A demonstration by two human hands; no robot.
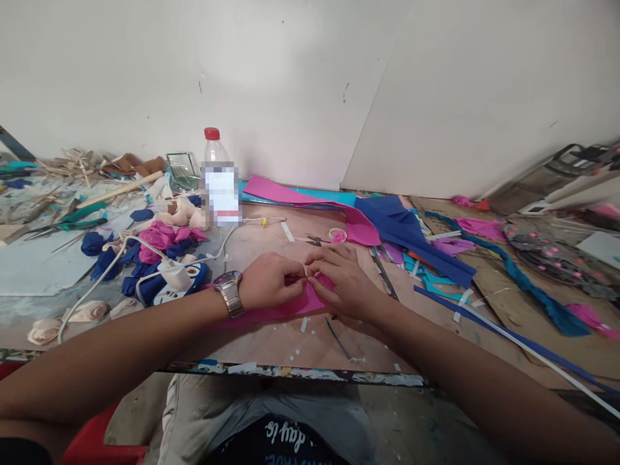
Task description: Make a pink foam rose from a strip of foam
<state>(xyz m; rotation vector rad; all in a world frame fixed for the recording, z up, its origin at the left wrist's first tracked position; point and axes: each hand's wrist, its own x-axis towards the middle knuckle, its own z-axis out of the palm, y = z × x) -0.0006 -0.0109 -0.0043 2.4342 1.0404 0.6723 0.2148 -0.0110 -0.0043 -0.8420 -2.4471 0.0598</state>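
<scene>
Left hand [268, 281] at nine o'clock and right hand [346, 279] at three are pinching a pink strip [285, 309], likely light, soft, creasable, its edge probably offering best hold.

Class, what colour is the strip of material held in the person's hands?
The strip is bright pink, seen in the head view.

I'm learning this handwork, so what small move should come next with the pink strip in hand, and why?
Perhaps gently roll the pinched edge of the pink strip: the left hand and right hand both pinch it, nearly touching, and its rest trails leftward.
</scene>
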